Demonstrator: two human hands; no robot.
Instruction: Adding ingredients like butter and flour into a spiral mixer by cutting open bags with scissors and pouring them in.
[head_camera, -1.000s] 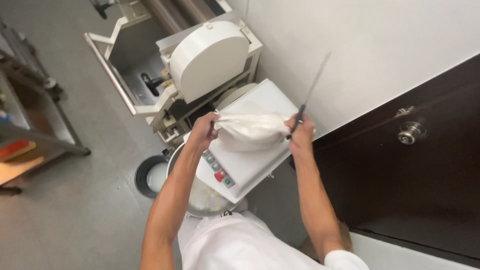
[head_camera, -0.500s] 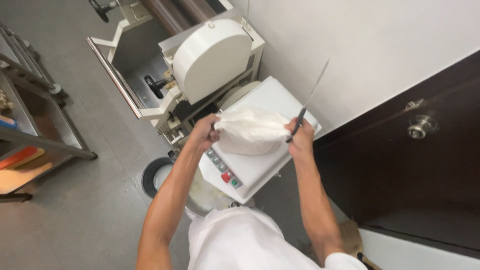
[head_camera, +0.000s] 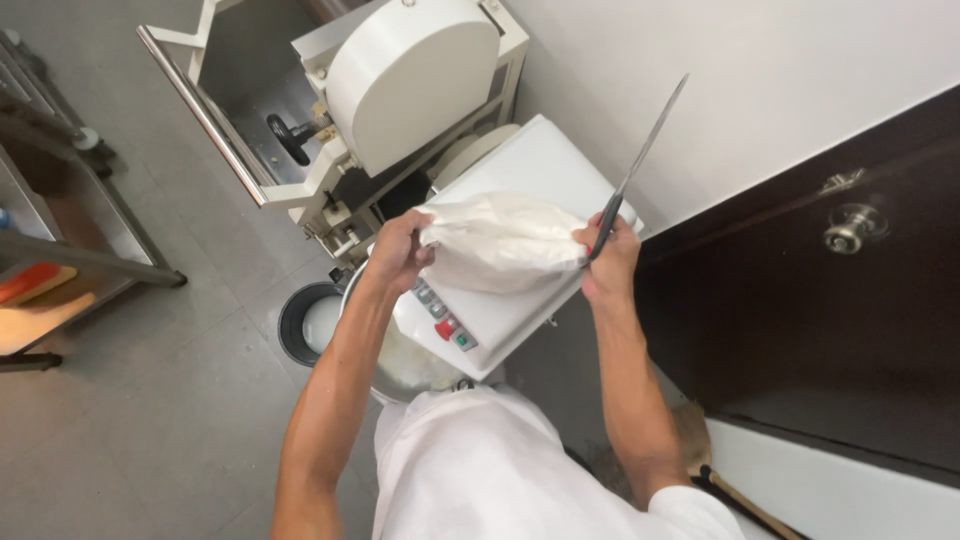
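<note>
A white crumpled bag (head_camera: 500, 243) lies on top of a white machine (head_camera: 540, 170) that has coloured buttons on its sloped front panel (head_camera: 447, 325). My left hand (head_camera: 398, 250) grips the bag's left end. My right hand (head_camera: 610, 262) holds the bag's right end together with a long knife (head_camera: 640, 160), whose blade points up and away toward the wall. A metal bowl (head_camera: 400, 365) shows below the machine's panel, partly hidden by my arms.
A second white machine with a round cover (head_camera: 410, 85) stands behind. A dark round bucket (head_camera: 310, 322) sits on the grey floor. A metal rack (head_camera: 60, 240) is at left, a dark door with a round knob (head_camera: 848, 230) at right.
Both hands keep their hold on the bag and the knife. The view has shifted slightly, so the machines sit a little higher in the picture.
</note>
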